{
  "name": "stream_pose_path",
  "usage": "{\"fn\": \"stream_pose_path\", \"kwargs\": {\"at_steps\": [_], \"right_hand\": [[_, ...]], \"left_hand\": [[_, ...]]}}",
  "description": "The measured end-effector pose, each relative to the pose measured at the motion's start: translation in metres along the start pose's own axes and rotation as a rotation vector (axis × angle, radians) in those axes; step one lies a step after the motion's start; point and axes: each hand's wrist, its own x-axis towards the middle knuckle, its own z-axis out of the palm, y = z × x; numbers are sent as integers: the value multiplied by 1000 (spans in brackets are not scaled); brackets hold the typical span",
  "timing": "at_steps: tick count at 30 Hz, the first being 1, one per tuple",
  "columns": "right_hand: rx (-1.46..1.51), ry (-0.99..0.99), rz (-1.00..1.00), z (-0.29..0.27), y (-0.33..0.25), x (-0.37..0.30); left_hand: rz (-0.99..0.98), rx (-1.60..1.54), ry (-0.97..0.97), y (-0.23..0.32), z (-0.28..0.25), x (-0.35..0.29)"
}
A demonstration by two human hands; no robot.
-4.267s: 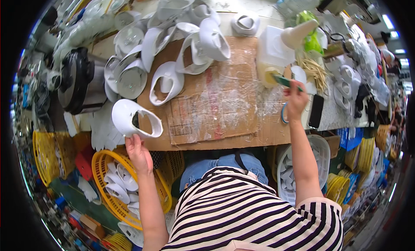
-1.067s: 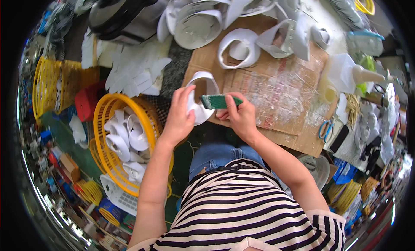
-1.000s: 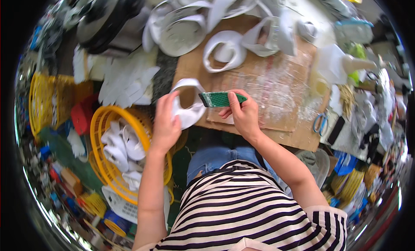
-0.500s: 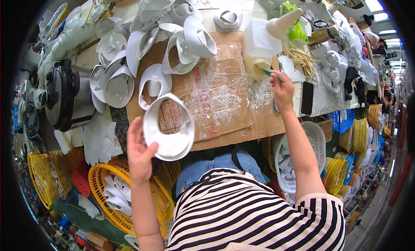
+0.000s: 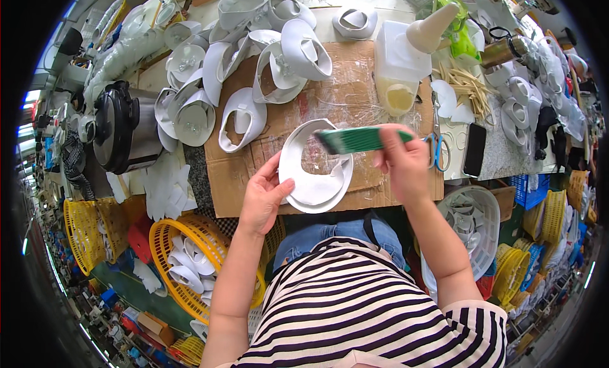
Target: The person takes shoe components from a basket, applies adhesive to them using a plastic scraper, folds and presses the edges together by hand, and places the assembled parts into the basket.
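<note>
My left hand (image 5: 265, 195) holds a white curved shoe-upper piece (image 5: 314, 168) by its left edge, just above the near edge of a cardboard sheet (image 5: 330, 101) on the bench. My right hand (image 5: 403, 162) grips a green-handled brush (image 5: 355, 140), held level with its left end over the white piece. Several more white upper pieces (image 5: 254, 63) are piled at the back left of the cardboard. A translucent glue bottle (image 5: 401, 66) with a cone spout stands at the back right.
A yellow basket (image 5: 190, 260) with white pieces sits at my lower left and a white basket (image 5: 472, 219) at my lower right. A black round pot (image 5: 124, 130) stands to the left. Blue-handled scissors (image 5: 436, 149), a dark phone (image 5: 474, 150) and wooden sticks (image 5: 466, 85) lie on the right.
My right hand came back from the glue pot at the right with the brush, now over the white piece. My left hand brought the piece up over the cardboard's near edge.
</note>
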Motion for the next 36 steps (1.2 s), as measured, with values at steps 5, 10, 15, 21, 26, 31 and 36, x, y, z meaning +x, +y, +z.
{"fn": "stream_pose_path", "kwargs": {"at_steps": [5,10,15,21,26,31,36], "right_hand": [[-606,87,-587,31,26,0],[-778,-261,-710,25,14,-17],[-784,-529,-798,6,1,-11],[-739,-544,-903,19,17,-26],[-533,-378,-430,20,17,-35],[-374,-20,-230,35,30,-27],[-696,-397,-758,62,31,-38]], "left_hand": [[94,18,-31,-4,23,-1],[174,11,18,-1,15,-3],[190,78,23,-5,-2,-8],[215,-72,34,-2,9,-15],[271,-77,97,-11,2,-23],[313,-148,103,-11,6,-22],[381,-205,167,-8,-9,-32]]}}
